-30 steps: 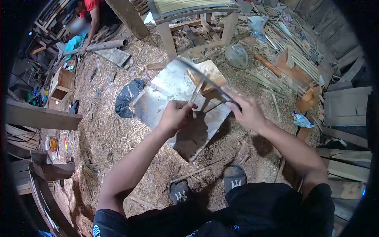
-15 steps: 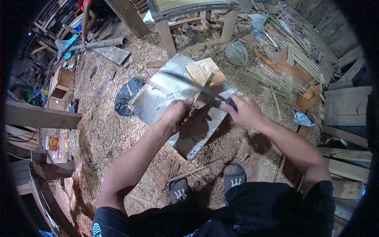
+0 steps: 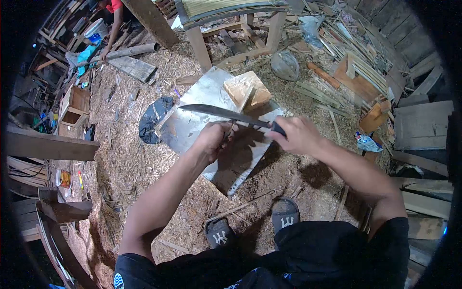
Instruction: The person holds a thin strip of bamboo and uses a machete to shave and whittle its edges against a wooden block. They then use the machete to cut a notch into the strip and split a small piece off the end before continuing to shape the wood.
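**Q:** What lies on the metal sheet (image 3: 202,98)?

**A:** A wooden block (image 3: 248,89), at the sheet's far corner. The sheet itself lies on the littered floor (image 3: 125,159).

**Q:** And around the sheet?

**A:** Plastic bag (image 3: 153,118) at left, bench (image 3: 231,17) behind, planks (image 3: 423,125) at right, sandals (image 3: 219,232) in front. Above the sheet the knife (image 3: 216,112) lies crosswise, with its handle in the right hand (image 3: 296,135). The left hand (image 3: 211,139), with a thin stick (image 3: 231,127), is just beneath the blade.

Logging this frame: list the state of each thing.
Knife, held level over the sheet, in the right hand.
Stick, gripped in the left hand, mostly hidden.
Block, lying on the sheet, untouched.
Sheet, flat on the ground.
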### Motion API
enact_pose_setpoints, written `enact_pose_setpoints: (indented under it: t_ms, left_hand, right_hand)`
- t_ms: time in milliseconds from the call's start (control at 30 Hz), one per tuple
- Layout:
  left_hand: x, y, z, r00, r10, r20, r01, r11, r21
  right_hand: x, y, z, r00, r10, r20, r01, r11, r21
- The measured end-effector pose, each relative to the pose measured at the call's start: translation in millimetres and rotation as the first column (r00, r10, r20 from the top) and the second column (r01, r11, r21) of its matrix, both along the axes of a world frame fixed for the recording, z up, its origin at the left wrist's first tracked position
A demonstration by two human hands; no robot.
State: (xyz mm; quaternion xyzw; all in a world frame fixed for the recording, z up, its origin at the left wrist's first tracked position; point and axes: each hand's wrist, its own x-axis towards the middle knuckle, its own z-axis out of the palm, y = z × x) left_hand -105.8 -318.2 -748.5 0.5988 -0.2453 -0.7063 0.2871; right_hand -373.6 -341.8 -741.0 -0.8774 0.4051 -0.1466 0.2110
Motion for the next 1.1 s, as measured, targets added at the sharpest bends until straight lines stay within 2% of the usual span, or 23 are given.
enact_pose_setpoints:
  t_ms: [100, 167, 200, 233, 267, 333, 400, 467, 500, 533, 600, 633, 667, 733, 800, 867, 933, 1000, 1033, 1067, 1100]
  left_hand:
    - [1.2, 2.3, 1.6, 0.998, 0.051, -0.036, -0.052, 0.998, -0.043]
    - [1.7, -2.3, 7.3, 0.995, 0.089, -0.054, -0.087, 0.996, 0.031]
    - [1.0, -2.4, 4.3, 0.994, 0.089, -0.056, -0.088, 0.996, 0.03]
    - [1.8, -1.4, -0.8, 0.997, 0.078, -0.029, -0.078, 0.997, 0.014]
    - [2.7, 0.6, -1.6, 0.998, 0.066, 0.0, -0.066, 0.998, 0.0]
    - [4.5, 2.3, -2.5, 0.999, 0.051, 0.007, -0.051, 0.999, -0.015]
    - [-0.8, 2.7, 7.3, 0.999, 0.042, 0.0, -0.042, 0.998, -0.036]
    - [-4.6, 2.1, 18.2, 0.996, 0.083, -0.035, -0.082, 0.996, 0.036]
    - [-2.2, 3.3, 11.9, 1.0, -0.003, 0.012, 0.003, 1.0, -0.004]
    - [-2.3, 5.9, 11.8, 1.0, -0.005, 0.015, 0.005, 1.0, -0.003]
    - [-5.1, 10.3, 12.5, 0.998, 0.055, 0.006, -0.055, 0.998, -0.012]
    - [-4.3, 9.1, 13.0, 0.998, 0.056, 0.004, -0.056, 0.998, -0.017]
    - [-2.9, 6.5, 14.2, 0.997, 0.057, -0.061, -0.058, 0.998, -0.017]
    - [0.0, 10.4, 14.9, 0.991, 0.058, -0.119, -0.058, 0.998, -0.001]
    - [0.4, 16.4, 23.2, 1.0, 0.009, -0.027, -0.008, 0.999, 0.041]
    - [-1.6, 24.2, 25.5, 1.0, 0.019, -0.005, -0.019, 1.0, 0.01]
    - [0.6, 27.1, 38.7, 0.999, 0.026, 0.031, -0.025, 0.999, -0.033]
    - [11.0, 23.9, 40.9, 1.0, 0.023, -0.002, -0.023, 0.999, -0.041]
    - [9.9, 26.7, 39.0, 1.0, 0.013, 0.01, -0.011, 0.994, -0.111]
    - [7.1, 29.3, 39.4, 1.0, 0.015, 0.004, -0.015, 0.993, -0.114]
    - [4.2, 30.9, 40.9, 0.999, 0.038, 0.023, -0.035, 0.995, -0.097]
  right_hand:
    - [-2.3, -6.6, -2.7, 0.998, -0.037, -0.054, 0.034, 0.998, -0.053]
    - [0.0, -3.3, 4.4, 0.998, -0.025, -0.055, 0.023, 0.999, -0.036]
    - [0.5, -0.9, 6.3, 0.999, -0.019, -0.047, 0.019, 1.0, -0.016]
    - [-3.5, 1.7, 4.3, 0.999, 0.031, -0.011, -0.032, 0.996, -0.085]
    - [-6.8, 0.5, -0.1, 1.0, 0.029, -0.006, -0.029, 0.996, -0.081]
    - [-11.6, -5.1, -7.9, 0.998, -0.038, -0.048, 0.032, 0.992, -0.12]
    - [-6.6, -0.3, 5.6, 0.994, -0.062, -0.085, 0.057, 0.996, -0.063]
    - [-7.3, 4.7, 9.5, 0.999, 0.038, 0.018, -0.037, 0.997, -0.065]
    - [-11.1, 4.8, 10.0, 0.994, 0.089, -0.068, -0.098, 0.985, -0.14]
    - [-11.8, 1.7, 6.9, 0.994, 0.088, -0.064, -0.096, 0.986, -0.139]
    - [-8.3, -6.5, 6.7, 0.988, -0.107, -0.109, 0.095, 0.989, -0.115]
    - [-8.7, -6.5, 7.6, 0.985, -0.116, -0.132, 0.111, 0.993, -0.044]
    - [-8.4, -4.9, 12.9, 0.984, -0.115, -0.134, 0.109, 0.993, -0.05]
    - [-7.3, 5.0, 16.0, 0.996, 0.062, -0.058, -0.069, 0.99, -0.127]
    - [-7.4, -0.8, 16.9, 0.996, 0.04, -0.081, -0.05, 0.991, -0.123]
    - [-10.2, -16.0, 19.0, 0.963, -0.204, -0.174, 0.202, 0.979, -0.027]
    - [-13.5, -6.4, 18.5, 0.978, -0.161, -0.134, 0.162, 0.987, 0.001]
    - [-12.5, 12.7, 14.0, 0.998, 0.064, 0.008, -0.06, 0.97, -0.234]
    - [-10.8, 8.6, 15.0, 0.999, 0.037, 0.005, -0.036, 0.984, -0.173]
    - [-11.1, 2.7, 16.0, 0.999, 0.04, -0.001, -0.039, 0.984, -0.176]
    - [-11.1, -4.1, 16.7, 0.999, -0.037, -0.024, 0.033, 0.992, -0.12]
